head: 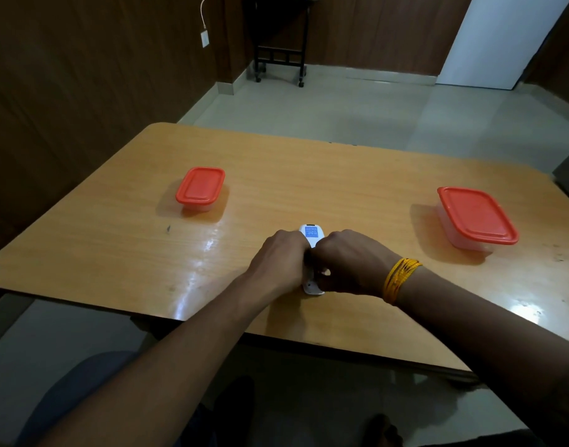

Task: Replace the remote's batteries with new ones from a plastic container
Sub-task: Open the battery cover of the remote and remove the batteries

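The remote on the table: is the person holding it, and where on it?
Yes. Both the left hand and right hand grip the white remote around its middle and near end; only its far end shows.

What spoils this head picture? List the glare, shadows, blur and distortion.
Head view: bright glare streaks on the glossy table left of the left hand and at its right edge; soft shadows beside both red-lidded boxes, left box and right box; wide-angle bending of the table edges; dim wood walls; the label on the remote too blurred to read.
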The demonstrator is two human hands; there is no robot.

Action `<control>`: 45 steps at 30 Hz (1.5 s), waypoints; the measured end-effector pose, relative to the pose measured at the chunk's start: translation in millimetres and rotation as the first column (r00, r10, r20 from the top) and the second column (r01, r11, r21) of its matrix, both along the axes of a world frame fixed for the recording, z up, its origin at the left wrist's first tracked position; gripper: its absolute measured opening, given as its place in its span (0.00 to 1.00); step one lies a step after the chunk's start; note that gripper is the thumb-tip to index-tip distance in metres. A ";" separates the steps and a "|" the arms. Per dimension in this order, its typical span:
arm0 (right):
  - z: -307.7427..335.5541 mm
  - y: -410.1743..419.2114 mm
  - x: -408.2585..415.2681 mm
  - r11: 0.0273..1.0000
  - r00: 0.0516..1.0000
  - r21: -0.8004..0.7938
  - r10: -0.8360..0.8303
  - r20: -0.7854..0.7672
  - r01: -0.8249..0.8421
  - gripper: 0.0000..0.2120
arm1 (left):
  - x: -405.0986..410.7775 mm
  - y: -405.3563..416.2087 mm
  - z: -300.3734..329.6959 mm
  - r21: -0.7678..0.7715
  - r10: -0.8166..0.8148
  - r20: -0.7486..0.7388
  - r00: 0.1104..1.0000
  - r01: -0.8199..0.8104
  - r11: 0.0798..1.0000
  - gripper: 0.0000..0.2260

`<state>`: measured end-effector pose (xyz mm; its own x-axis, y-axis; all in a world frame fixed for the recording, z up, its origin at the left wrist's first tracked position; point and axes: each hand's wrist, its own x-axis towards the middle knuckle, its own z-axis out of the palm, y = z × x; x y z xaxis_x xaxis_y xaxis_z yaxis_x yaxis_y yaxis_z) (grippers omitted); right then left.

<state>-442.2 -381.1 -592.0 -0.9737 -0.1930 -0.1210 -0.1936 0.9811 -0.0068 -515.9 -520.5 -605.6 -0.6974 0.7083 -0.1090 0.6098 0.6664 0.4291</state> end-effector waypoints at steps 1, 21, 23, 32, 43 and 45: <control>-3.2 0.8 3.0 0.999 1.000 -0.040 -0.001 -0.020 0.001 0.08 | 0.0 0.2 0.7 -0.004 0.004 0.008 1.000 -0.004 1.000 0.15; -45.6 2.2 26.1 0.779 0.910 -0.566 -0.399 -0.116 0.269 0.05 | -5.9 -1.2 -11.5 0.093 0.020 0.040 0.999 -0.023 0.995 0.14; -45.4 2.3 25.0 0.726 0.876 -0.605 -0.473 -0.095 0.326 0.04 | -6.6 -1.1 -11.0 0.101 0.015 0.031 0.999 -0.018 0.995 0.14; -50.3 -8.1 20.6 0.705 0.794 -0.559 -0.594 -0.130 0.436 0.08 | -6.7 -2.0 -9.6 0.100 0.028 0.009 1.000 -0.029 0.995 0.15; -39.1 22.3 59.9 0.593 0.591 -0.598 -0.772 -0.233 0.539 0.02 | 18.6 24.8 -1.1 0.375 0.098 0.026 0.995 -0.100 0.922 0.07; -42.4 36.0 76.6 0.566 0.527 -0.626 -0.804 -0.275 0.537 0.03 | 29.9 37.1 -0.8 0.398 0.086 0.080 0.993 -0.110 0.911 0.06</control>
<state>-365.7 -345.1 -634.4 -0.6964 0.6519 0.3002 0.4203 0.7094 -0.5658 -486.0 -483.4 -606.5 -0.7666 0.6295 0.1264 0.5155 0.4860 0.7058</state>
